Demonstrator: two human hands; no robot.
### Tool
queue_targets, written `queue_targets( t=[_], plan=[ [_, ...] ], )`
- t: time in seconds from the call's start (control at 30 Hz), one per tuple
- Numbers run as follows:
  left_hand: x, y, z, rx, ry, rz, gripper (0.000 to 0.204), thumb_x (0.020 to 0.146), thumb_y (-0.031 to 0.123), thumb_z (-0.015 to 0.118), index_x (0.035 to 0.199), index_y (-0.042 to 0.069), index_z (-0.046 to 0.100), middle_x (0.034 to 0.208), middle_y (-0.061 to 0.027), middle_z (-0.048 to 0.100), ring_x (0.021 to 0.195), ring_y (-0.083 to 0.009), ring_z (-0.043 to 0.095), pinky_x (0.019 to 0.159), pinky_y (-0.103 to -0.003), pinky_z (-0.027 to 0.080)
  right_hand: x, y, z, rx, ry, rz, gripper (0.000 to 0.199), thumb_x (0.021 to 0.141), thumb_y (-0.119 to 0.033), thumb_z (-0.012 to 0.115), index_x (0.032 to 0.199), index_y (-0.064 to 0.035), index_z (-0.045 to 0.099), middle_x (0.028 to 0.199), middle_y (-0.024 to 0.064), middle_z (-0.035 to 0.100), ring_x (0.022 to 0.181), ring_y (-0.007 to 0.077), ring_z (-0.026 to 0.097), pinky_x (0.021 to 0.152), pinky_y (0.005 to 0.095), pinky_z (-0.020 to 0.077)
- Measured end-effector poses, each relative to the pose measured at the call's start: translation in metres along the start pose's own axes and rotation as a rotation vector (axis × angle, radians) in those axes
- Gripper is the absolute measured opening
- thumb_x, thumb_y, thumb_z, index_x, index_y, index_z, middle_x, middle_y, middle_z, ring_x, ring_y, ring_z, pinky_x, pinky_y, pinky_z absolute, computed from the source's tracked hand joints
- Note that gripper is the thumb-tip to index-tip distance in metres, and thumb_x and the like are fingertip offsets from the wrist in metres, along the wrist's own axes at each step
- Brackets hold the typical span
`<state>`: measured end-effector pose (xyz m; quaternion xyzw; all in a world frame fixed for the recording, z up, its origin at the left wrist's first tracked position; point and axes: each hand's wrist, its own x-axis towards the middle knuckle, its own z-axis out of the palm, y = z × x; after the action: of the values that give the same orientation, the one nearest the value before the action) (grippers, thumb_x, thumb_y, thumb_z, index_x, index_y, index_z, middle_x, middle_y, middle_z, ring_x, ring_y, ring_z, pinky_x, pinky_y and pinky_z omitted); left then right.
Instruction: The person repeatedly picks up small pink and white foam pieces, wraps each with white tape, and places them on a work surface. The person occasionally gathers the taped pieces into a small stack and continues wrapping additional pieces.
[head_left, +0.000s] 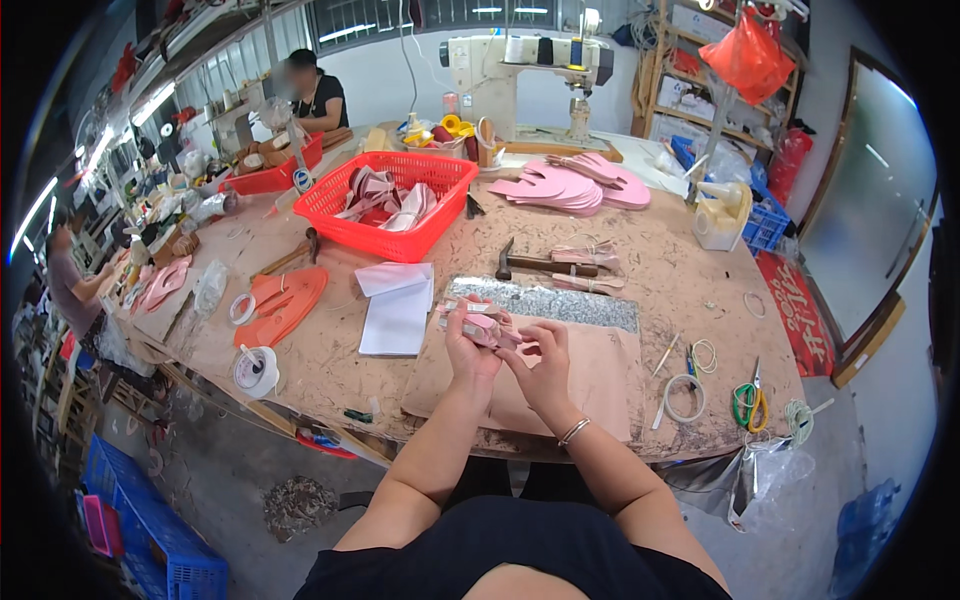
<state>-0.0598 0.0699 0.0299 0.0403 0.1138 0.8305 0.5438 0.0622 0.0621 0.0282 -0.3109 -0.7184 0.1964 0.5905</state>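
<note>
Both hands meet over the near middle of the worn wooden workbench (300,360), the left hand (468,345) and the right hand (540,365) each pinched shut on a small pink strap piece (487,328) held just above a tan leather mat (600,385). It looks light, thin and floppy (likely soft leather or vinyl), so a fingertip pinch near its ends suits it best. A black-headed hammer (525,263) lies farther off, and a red plastic basket (400,205) sits far left.

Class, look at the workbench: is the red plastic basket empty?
No: the red basket holds a heap of pink and dark strap pieces.
</note>
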Motion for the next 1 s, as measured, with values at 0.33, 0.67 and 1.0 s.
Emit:
queue_targets(
  t=[0.33,0.67,1.0],
  plan=[
    [0.005,0.000,-0.006,-0.083,-0.043,0.022,0.022,0.092,0.029,0.062,0.103,0.011,0.058,0.097,-0.0072,0.059,0.092,-0.0263,0.058,0.085,-0.047,0.050,-0.002,0.007,-0.010,0.583,-0.201,0.787,0.020,0.086,-0.020,0.077,0.084,-0.0045,0.063,0.075,0.0018,0.065,0.066,0.0082,0.061,0.059,0.0220,0.0487],
    [0.025,0.025,-0.024,-0.316,-0.164,-0.054,0.010,0.090,0.018,0.064,0.095,0.009,0.063,0.097,-0.0042,0.069,0.106,-0.0225,0.064,0.110,-0.051,0.039,-0.010,0.063,-0.069,-0.194,-0.109,0.288,0.028,0.086,-0.018,0.075,0.102,0.0004,0.062,0.093,0.0081,0.064,0.073,0.0160,0.064,0.063,0.0271,0.0512],
    [0.005,0.013,-0.021,-0.288,-0.618,-0.251,0.029,0.088,0.035,0.065,0.113,0.020,0.062,0.101,0.0101,0.067,0.132,-0.0158,0.043,0.118,-0.061,0.016,-0.019,-0.004,-0.019,0.425,-0.262,0.303,0.032,0.087,-0.008,0.072,0.116,-0.0009,0.060,0.088,0.0079,0.063,0.072,0.0162,0.064,0.064,0.0258,0.0527]
  ],
)
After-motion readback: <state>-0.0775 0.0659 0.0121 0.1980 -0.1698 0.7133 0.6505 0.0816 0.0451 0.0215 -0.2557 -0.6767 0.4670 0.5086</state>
